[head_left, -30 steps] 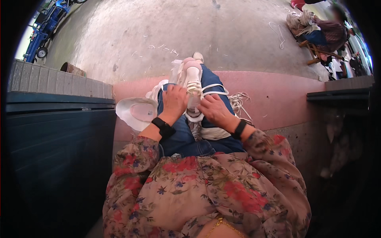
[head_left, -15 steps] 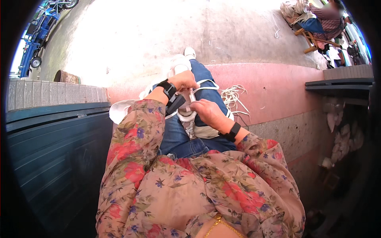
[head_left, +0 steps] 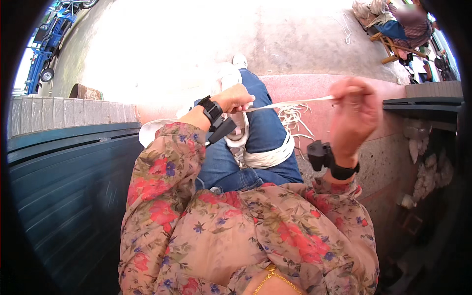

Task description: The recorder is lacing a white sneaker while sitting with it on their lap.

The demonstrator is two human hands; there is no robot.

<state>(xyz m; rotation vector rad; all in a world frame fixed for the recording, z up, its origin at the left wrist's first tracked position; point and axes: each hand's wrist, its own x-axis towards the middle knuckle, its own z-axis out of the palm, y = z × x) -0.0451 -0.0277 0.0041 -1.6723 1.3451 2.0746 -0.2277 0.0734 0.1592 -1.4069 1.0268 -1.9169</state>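
A flat white lace (head_left: 295,102) is pulled taut across my lap between my two hands. My left hand (head_left: 236,100) is closed, pinching the lace's near end above a pale item with a rounded white rim (head_left: 238,142); it looks like a shoe, partly hidden by my hand. Out to the right, my right hand (head_left: 355,110) is raised and somewhat blurred, with its fingers closed on the lace's other end. A bundle of white laces (head_left: 273,156) lies over my right thigh. Both wrists wear black bands.
A tangle of white laces (head_left: 294,118) lies on the pink floor strip (head_left: 314,84) beyond my right leg. Dark blue panels (head_left: 69,182) stand at my left. A person (head_left: 410,29) sits at the far right, and a brown pot (head_left: 86,92) stands at the far left.
My right hand has swept from beside my left hand out to the right and up, drawing the white lace straight. My left hand has stayed nearly in place over my lap.
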